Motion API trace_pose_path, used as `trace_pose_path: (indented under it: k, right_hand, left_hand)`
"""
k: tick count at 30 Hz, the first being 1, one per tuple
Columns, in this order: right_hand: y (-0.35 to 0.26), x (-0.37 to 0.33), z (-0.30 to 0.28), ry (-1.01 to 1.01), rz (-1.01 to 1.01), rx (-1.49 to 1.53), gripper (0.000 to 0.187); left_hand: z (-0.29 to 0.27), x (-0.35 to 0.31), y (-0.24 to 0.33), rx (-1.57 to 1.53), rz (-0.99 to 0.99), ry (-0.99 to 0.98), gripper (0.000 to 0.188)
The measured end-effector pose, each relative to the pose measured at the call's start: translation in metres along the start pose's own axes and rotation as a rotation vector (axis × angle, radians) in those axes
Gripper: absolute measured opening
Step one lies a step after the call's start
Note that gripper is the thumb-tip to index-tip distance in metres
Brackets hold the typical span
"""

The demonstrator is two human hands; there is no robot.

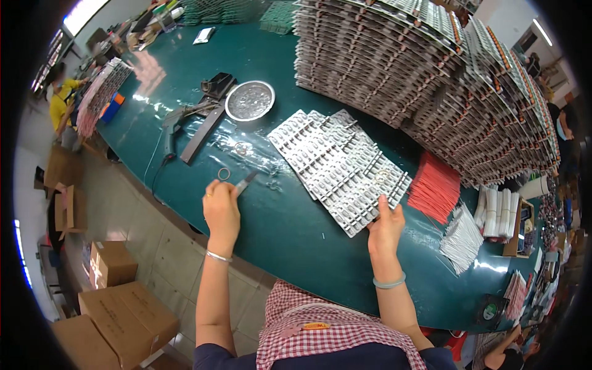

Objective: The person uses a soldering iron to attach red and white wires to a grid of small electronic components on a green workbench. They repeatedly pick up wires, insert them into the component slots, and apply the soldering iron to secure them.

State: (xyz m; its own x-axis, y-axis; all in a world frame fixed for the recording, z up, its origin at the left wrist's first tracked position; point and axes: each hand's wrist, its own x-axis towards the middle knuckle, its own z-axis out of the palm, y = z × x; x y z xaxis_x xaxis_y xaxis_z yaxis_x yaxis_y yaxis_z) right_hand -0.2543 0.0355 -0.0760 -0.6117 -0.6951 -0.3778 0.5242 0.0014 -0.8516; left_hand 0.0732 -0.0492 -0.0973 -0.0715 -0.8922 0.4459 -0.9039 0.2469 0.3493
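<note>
Apparent step: steadying overlapped silver panels [330, 157] on green table [296, 250]. Near edge gripped by right hand [385, 234], thumb on top, remaining fingers hidden, spread unknown. Left of panels: left hand [221, 209], fingers pinching blade-like tool [247, 182]. Next move: likely calls for careful tool clearance. Beyond panels: tall stack [382, 74]. Far left of panels: cardboard boxes [129, 314].

Overlapping silvery panels [336, 163] right of a small blade [247, 182]

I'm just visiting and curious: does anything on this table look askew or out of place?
The silver panels at the right hand overlap unevenly, unlike the orderly tall stack behind them. A small loose ring also lies just beyond the left hand.
</note>
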Motion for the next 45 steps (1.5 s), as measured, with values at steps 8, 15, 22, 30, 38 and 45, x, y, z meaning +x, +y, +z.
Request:
trace_pose_path:
  k: [8,15,22,30,38,45]
  right_hand:
    - [-0.001,0.004,-0.001,-0.058,-0.06,0.137,0.028]
    - [-0.001,-0.001,-0.014,-0.123,-0.139,0.146,0.031]
    - [-0.02,-0.023,-0.05,-0.1,-0.18,0.067,0.036]
    - [-0.059,-0.119,-0.157,-0.039,-0.115,-0.189,0.037]
    - [-0.018,-0.167,-0.246,0.086,-0.019,-0.151,0.037]
    - [-0.049,-0.157,-0.253,0.109,-0.028,-0.681,0.02]
  left_hand:
    - [0.016,0.025,0.021,-0.038,0.003,0.148,0.015]
    - [0.038,0.032,0.052,-0.309,-0.126,0.129,0.014]
    - [0.029,-0.003,0.088,-0.998,-0.53,-0.054,0.027]
    - [-0.019,-0.076,0.13,-1.649,-0.752,-0.391,0.058]
    - [-0.026,-0.116,0.14,-1.698,-0.884,-0.596,0.065]
    - [-0.036,-0.12,0.126,-1.488,-0.898,-0.607,0.029]
